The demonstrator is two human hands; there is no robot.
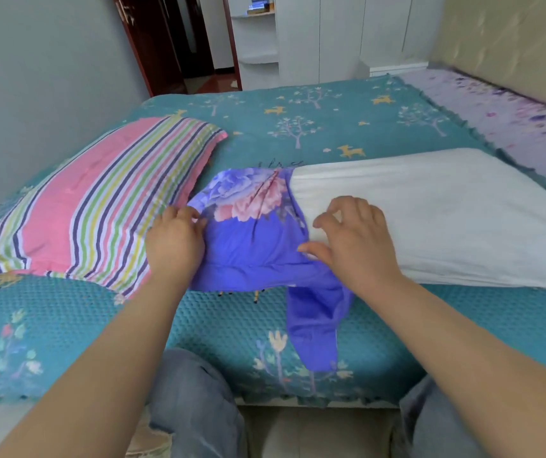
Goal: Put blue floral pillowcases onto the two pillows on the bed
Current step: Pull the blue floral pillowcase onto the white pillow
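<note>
Step in hand: dressing the white pillow [430,213], judged to be early, since the blue floral pillowcase [251,226] covers only its left end.
White pillow: lies across the bed [331,127], most of it bare to the right of the case.
Blue floral pillowcase: bunched over the white pillow's left end; a loose flap hangs off its near side toward the bed's edge.
Left hand [174,244]: on the case at the white pillow's far left end, fingers curled into the fabric; a firm grip cannot be told.
Right hand [354,246]: over the case's open hem on the white pillow, fingers spread and bent, thumb touching the cloth, nothing clamped.
Striped pillow [99,206]: left of the white pillow, still without a blue case.
Next move: likely calls for catching the hem and drawing it rightward along the white pillow while the left end is held.
</note>
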